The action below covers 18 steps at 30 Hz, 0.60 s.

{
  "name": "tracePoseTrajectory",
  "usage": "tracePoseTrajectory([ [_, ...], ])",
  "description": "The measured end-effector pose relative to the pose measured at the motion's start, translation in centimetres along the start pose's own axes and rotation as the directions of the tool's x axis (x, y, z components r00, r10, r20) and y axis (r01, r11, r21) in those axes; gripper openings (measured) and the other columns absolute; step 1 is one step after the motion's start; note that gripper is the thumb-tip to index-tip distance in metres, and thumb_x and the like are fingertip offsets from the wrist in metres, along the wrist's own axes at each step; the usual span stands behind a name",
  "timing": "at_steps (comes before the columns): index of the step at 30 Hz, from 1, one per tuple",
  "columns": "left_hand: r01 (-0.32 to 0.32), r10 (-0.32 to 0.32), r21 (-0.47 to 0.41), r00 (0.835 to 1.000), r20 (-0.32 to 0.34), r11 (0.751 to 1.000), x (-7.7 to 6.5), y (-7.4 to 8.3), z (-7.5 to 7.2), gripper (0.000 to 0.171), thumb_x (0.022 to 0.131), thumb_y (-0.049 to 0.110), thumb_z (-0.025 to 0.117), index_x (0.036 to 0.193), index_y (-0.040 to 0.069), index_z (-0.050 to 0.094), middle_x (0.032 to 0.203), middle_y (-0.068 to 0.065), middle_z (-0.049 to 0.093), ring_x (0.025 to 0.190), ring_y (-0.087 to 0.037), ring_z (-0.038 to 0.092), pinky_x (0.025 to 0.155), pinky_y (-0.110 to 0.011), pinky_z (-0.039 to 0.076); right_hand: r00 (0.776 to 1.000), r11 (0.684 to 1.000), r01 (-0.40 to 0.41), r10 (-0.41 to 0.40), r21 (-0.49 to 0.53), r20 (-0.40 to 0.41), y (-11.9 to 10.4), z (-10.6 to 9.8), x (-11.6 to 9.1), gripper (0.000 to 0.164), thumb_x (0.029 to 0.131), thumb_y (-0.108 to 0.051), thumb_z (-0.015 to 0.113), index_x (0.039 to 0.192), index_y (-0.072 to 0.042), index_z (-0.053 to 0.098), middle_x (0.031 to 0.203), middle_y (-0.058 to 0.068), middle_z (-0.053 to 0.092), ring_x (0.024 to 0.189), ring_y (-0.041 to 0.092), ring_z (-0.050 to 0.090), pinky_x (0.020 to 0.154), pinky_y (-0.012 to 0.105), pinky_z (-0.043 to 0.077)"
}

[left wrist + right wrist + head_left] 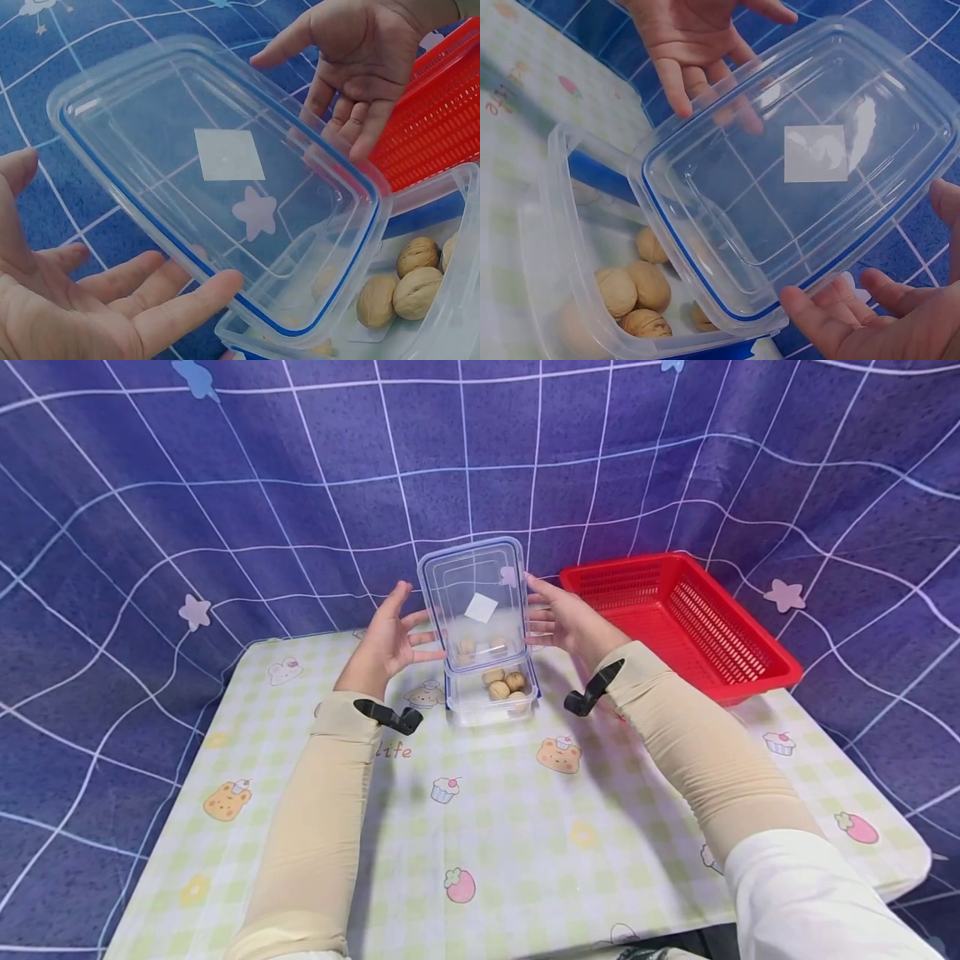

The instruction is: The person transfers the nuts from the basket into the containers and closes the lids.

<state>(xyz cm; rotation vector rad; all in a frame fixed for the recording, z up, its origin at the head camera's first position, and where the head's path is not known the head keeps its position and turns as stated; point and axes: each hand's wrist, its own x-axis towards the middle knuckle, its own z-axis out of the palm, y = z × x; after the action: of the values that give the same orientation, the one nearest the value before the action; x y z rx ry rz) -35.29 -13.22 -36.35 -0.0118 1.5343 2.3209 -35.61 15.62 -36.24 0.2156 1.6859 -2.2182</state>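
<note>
A clear plastic lid (pixel 467 578) with a blue seal and a white square label (pixel 481 607) stands tilted up at the back of a clear food container (pixel 480 715). Several walnuts (pixel 498 691) lie in the container, some seen through the lid. At the lid's left edge is my left hand (pixel 384 642), its fingers extended and spread behind the edge. Across from it, my right hand (pixel 572 620) has its fingers stretched along the right edge. Neither thumb is curled over the lid in the left wrist view (pixel 217 90) or the right wrist view.
A red plastic basket (pixel 750 681) with perforated sides stands to the right, near my right forearm. The table has a green checked cloth (pixel 517 843) with cartoon prints. Behind it hangs a blue curtain (pixel 337 452) with a white grid.
</note>
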Motion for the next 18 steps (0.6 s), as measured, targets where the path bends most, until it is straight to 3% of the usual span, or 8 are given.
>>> tracePoseTrajectory([
  [5,-0.009,0.009,0.059,1.000,0.005,0.998,-0.1,-0.2,0.1,0.076,0.102,0.054,0.049,0.162,0.038,0.006,0.165,-0.011,0.027,0.144,-0.049,0.033,0.102,-0.068,0.039,1.000,1.000,0.012,-0.012,0.018,0.009,-0.2,0.0,0.0,0.077,0.100,-0.052,0.054,0.156,-0.004,0.034,0.157,0.023,0.036,0.141,0.032,0.042,0.115,0.049,0.039],
  [8,-0.031,0.030,0.104,1.000,0.010,0.994,-0.1,-0.3,0.2,0.074,0.103,0.049,0.052,0.162,0.034,0.010,0.164,-0.012,0.028,0.143,-0.049,0.036,0.102,-0.067,0.041,1.000,0.998,0.016,-0.017,0.056,0.011,-0.1,0.0,0.0,0.074,0.102,-0.052,0.051,0.155,-0.003,0.035,0.155,0.022,0.036,0.136,0.031,0.043,0.117,0.048,0.036],
  [13,-0.112,0.117,0.158,0.993,-0.026,0.981,0.0,-0.6,0.9,0.074,0.102,0.034,0.062,0.163,0.029,0.021,0.163,-0.010,0.029,0.139,-0.048,0.041,0.104,-0.063,0.044,0.995,0.993,0.087,-0.084,0.080,-0.046,0.3,0.5,0.0,0.045,0.103,-0.036,0.057,0.134,-0.003,0.056,0.122,0.012,0.060,0.119,0.027,0.056,0.116,0.047,0.038],
  [18,-0.216,0.245,0.241,0.965,-0.097,0.946,0.0,-1.0,1.7,0.076,0.099,0.037,0.066,0.162,0.030,0.024,0.162,-0.007,0.033,0.124,-0.039,0.059,0.102,-0.053,0.050,0.964,0.972,0.234,-0.226,0.039,-0.140,0.7,1.5,-0.1,0.017,0.099,-0.028,0.066,0.106,-0.012,0.066,0.101,-0.001,0.065,0.112,0.021,0.059,0.109,0.042,0.040],
])
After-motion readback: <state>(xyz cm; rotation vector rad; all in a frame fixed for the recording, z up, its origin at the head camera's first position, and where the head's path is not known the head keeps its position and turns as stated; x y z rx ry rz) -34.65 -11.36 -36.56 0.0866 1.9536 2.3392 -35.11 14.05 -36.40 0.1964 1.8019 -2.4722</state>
